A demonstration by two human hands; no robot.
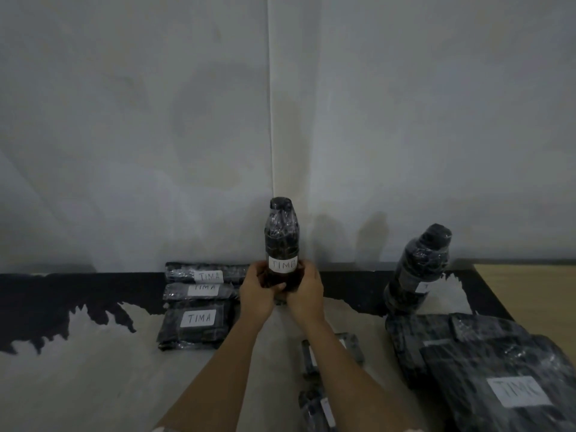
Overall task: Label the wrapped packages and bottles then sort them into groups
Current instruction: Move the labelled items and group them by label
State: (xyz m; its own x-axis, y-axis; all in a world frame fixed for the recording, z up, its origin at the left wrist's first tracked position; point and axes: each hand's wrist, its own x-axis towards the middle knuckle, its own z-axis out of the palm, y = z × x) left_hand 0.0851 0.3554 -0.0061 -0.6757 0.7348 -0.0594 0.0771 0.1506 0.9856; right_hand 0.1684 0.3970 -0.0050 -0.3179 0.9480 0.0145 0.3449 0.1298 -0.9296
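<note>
The dark bottle wrapped in glossy film [282, 235], with a white label reading TIMB, is upright at the rear of the pale desk [93, 378], just right of the flat black packages labelled TIMA [196, 319]. The left grip [258, 288] and right grip [307, 289] both clasp its lower body. Judged rigid, with slippery film; the low two-sided hold suits it.

Finish check: glossy film, matt paper
Bottle [281, 238] and packages [194, 325] at its 8 o'clock: glossy crinkled black plastic wrap, matt white paper labels [282, 265]; counter [93, 378] rough, matt.
</note>
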